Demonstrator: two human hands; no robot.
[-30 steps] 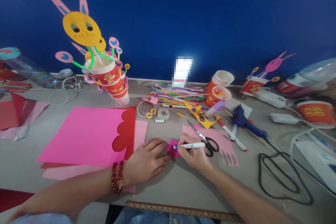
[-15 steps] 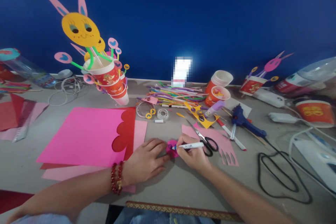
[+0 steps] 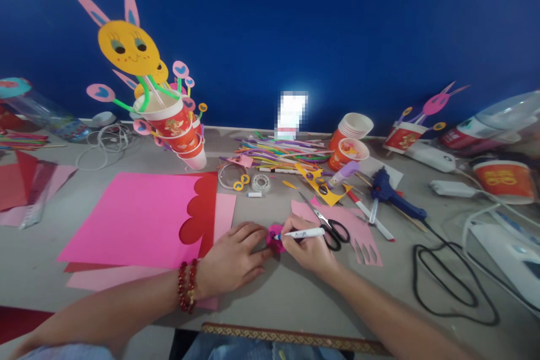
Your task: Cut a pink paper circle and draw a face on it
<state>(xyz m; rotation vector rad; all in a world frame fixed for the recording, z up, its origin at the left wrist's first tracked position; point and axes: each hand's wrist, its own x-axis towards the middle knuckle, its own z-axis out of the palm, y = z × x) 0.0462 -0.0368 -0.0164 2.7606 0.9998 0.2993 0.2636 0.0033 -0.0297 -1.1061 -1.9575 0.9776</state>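
A small round pink paper disc (image 3: 276, 244) lies on the table between my hands, with dark marks drawn on it. My right hand (image 3: 310, 252) grips a white acrylic marker (image 3: 307, 233), its tip at the disc. My left hand (image 3: 238, 253) rests flat with fingers stretched out, fingertips touching the disc's left edge. Just right of my right hand lie scissors (image 3: 329, 226) with black handles, partly over a cut light pink sheet (image 3: 358, 230). The marker's cap (image 3: 254, 194) lies near the tape roll (image 3: 261, 182).
Pink and red sheets (image 3: 135, 219) lie at left, below decorated paper cups (image 3: 166, 121) with a rabbit face (image 3: 129, 48). Coloured pipe cleaners (image 3: 278, 156) fill the back middle. At right are a blue glue gun (image 3: 394, 194), its black cord (image 3: 449, 287), a purple glue stick (image 3: 343, 174) and stacked cups (image 3: 352, 129).
The marker and my right hand have shifted very slightly over the disc. My left hand stays in place, and the objects around have not moved.
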